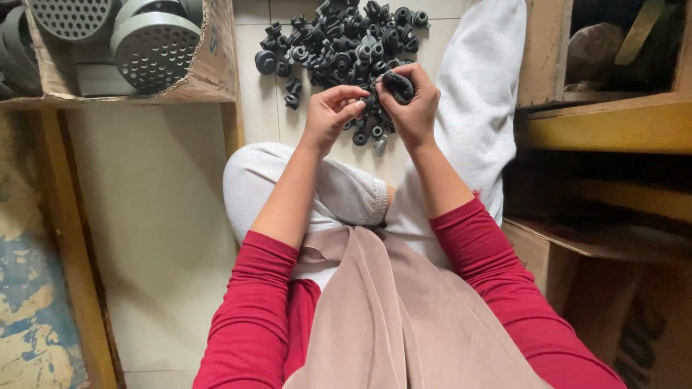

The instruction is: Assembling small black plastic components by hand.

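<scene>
I sit on a tiled floor with a heap of small black rubber parts (339,43) in front of my knees. My right hand (411,108) is closed around one black rubber part (397,85), held just above the near edge of the heap. My left hand (333,109) is right beside it, fingertips pinched together and touching the same part or a small piece at its side; which one is hidden by the fingers. Both forearms are bare, with red sleeves pushed up to the elbows.
A cardboard box (209,68) at the upper left holds grey perforated round discs (155,47). Yellow wooden shelving (605,122) stands at the right, with another cardboard box (620,302) below it. A worn wooden frame (72,245) runs along the left.
</scene>
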